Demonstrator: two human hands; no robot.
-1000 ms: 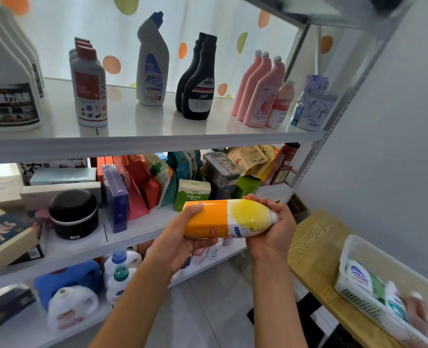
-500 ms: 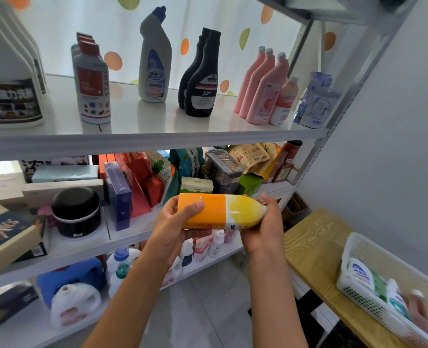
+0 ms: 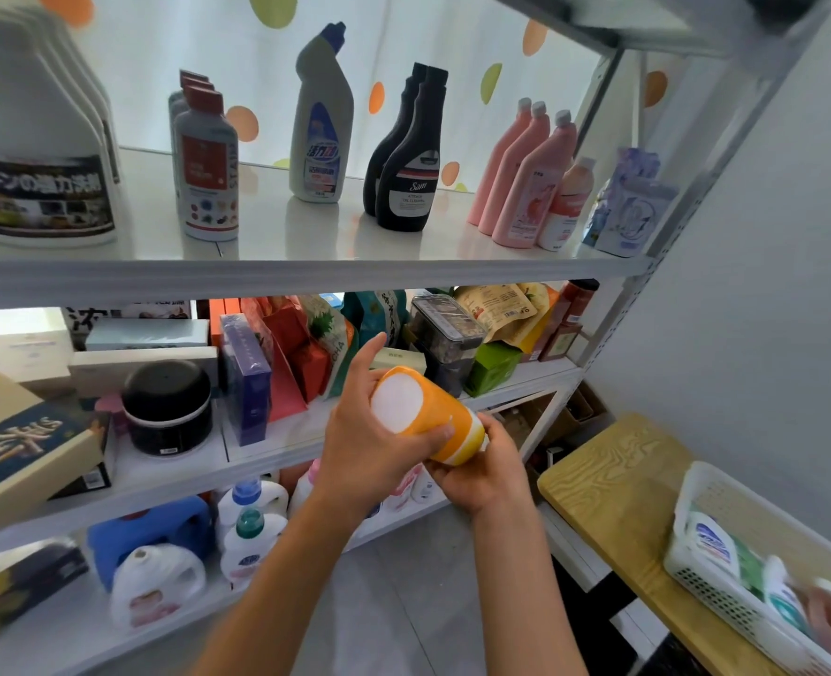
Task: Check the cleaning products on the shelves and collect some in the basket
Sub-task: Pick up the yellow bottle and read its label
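An orange and yellow bottle [image 3: 435,422] is held in front of the middle shelf, its white base turned toward me. My left hand [image 3: 362,444] grips its base end, thumb raised and fingers wrapped round the side. My right hand [image 3: 484,473] holds the lower end from underneath; the cap is hidden. A white basket [image 3: 710,500] with several bottles sits at the lower right on a wooden table [image 3: 613,485]. The top shelf [image 3: 306,273] carries cleaning bottles: white jugs, a grey one with a red label, a white angled-neck bottle [image 3: 320,119], black ones [image 3: 411,158] and pink ones [image 3: 525,178].
The middle shelf holds boxes, a black round jar [image 3: 167,407], pouches and a clear container. Detergent jugs [image 3: 250,529] stand on the bottom shelf. A grey wall runs along the right. Tiled floor lies below my arms.
The bottle lay sideways between both hands; now it is turned so its white base faces me, with the left hand on the base and the right hand under the other end.
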